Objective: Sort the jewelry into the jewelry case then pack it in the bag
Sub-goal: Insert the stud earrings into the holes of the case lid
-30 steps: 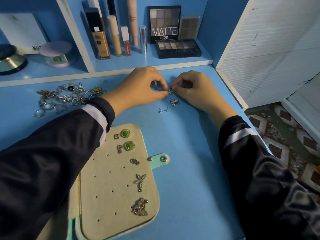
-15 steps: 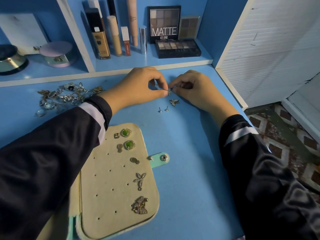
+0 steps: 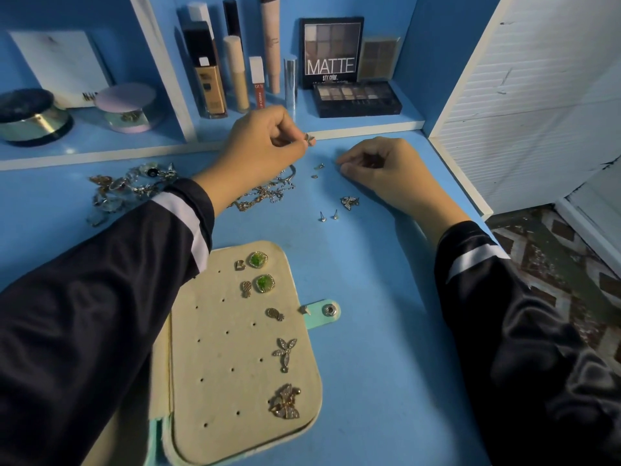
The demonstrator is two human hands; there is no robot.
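1. Change: half a second ago both hands met over one small piece near the back edge of the counter (image 3: 369,297). They now stand apart.
2. Left hand (image 3: 258,142): lifted clear of the counter. Thumb and forefinger pinch a small silver earring (image 3: 309,139); the remaining fingers are curled in.
3. Right hand (image 3: 386,169): rests on the counter toward the back right corner, fingers curled, with thumb and forefinger tips close together. Whether it retains a backing cannot be determined, as anything there is too small to see.
4. Meaning: the separation probably indicates that the earring has been freed from its backing. It would then be ready for insertion into a free hole.
5. Jewelry case (image 3: 215,364): lies open and flat at the front edge of the counter, beside the left forearm. Its cream felt panel carries several earrings along its right side; many holes are unfilled.
6. Still unsorted:
   - a butterfly earring (image 3: 349,202) and two studs (image 3: 323,216) near the right wrist;
   - tangled chains (image 3: 265,193) under the left wrist;
   - a jewelry pile (image 3: 131,185) toward the back left.
7. The bag is not in view. Sorting appears well short of complete.
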